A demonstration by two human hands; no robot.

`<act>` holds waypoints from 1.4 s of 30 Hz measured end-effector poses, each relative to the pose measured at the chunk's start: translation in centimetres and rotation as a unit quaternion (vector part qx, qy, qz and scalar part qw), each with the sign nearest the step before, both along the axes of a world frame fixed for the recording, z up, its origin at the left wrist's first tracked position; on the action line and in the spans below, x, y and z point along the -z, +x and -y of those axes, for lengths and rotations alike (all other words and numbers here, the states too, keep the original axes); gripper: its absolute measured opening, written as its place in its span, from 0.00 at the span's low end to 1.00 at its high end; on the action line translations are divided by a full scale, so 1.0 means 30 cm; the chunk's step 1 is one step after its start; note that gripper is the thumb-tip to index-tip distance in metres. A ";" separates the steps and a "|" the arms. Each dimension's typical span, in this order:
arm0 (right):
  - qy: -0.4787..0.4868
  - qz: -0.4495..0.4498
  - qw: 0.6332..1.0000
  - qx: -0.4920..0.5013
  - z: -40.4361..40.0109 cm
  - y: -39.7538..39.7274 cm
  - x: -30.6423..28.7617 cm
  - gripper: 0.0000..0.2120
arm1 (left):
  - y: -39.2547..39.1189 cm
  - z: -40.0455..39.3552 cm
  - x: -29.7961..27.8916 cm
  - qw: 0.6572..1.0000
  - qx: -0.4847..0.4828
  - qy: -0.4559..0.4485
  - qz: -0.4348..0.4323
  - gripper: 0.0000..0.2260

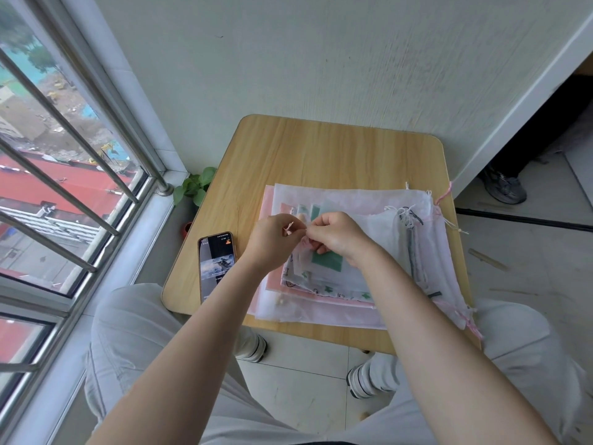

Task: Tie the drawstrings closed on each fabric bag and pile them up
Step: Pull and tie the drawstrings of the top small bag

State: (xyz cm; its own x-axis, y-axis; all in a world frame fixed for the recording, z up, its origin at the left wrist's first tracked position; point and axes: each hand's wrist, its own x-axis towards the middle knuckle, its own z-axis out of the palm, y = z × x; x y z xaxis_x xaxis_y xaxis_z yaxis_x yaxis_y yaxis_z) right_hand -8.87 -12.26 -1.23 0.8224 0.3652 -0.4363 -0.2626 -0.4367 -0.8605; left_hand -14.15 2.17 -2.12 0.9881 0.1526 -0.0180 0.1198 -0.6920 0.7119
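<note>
A: Head view. Where is the pile of bags [359,252]?

B: On the wooden table [305,149], toward its 3 o'clock side; sheer white and pink bags lie stacked flat.

A: The hands?

B: Above the pile's 9 o'clock edge. Left hand [272,240] pinches a pink drawstring [289,229], fingers together on it; right hand [337,236] has its fingers curled on the same cord.

A: Elsewhere?

B: Phone [216,264] at 8 o'clock, screen lit.
</note>
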 end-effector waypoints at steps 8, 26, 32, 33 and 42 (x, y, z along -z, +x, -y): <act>-0.168 0.042 0.976 -0.132 -0.023 0.003 -0.043 0.14 | -0.014 0.009 0.003 0.999 0.032 0.019 -0.032 0.06; 0.108 -0.185 0.977 0.017 0.039 0.030 -0.025 0.18 | -0.027 -0.018 0.009 0.999 0.026 -0.009 -0.046 0.04; 0.323 -0.186 0.912 0.172 0.012 0.020 -0.002 0.14 | -0.036 -0.033 0.011 0.998 0.018 -0.043 -0.038 0.05; 0.343 -0.201 0.899 0.183 0.005 0.015 0.002 0.15 | -0.039 -0.038 0.014 0.998 0.012 -0.049 -0.039 0.05; 0.154 -0.047 0.971 0.179 0.019 0.030 0.012 0.14 | -0.057 -0.063 -0.002 0.999 -0.010 -0.006 -0.042 0.06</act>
